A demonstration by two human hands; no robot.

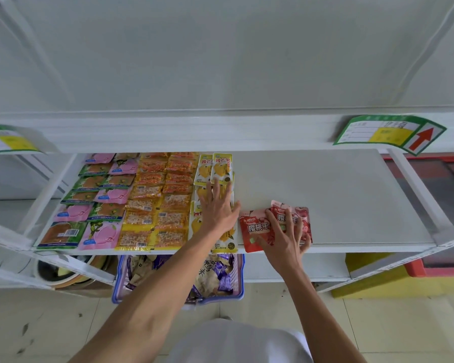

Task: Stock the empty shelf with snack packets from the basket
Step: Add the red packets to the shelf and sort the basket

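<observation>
Red packets [254, 226] lie overlapped under the spread, pressing fingers of the right hand [286, 239], at the front lip of the shelf [338, 192]. Just left of them, the left hand [218, 208] rests flat, fingers straight, on yellow packets [222, 167]. The red ones run lengthwise front to back, tops pointing away. The nearer one overhangs the lip, so a drag toward the wrist could tip it into the basket [240, 273] below.

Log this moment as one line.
left hand: presses yellow packets | right hand: presses red packets at shelf front | basket: below shelf
</observation>
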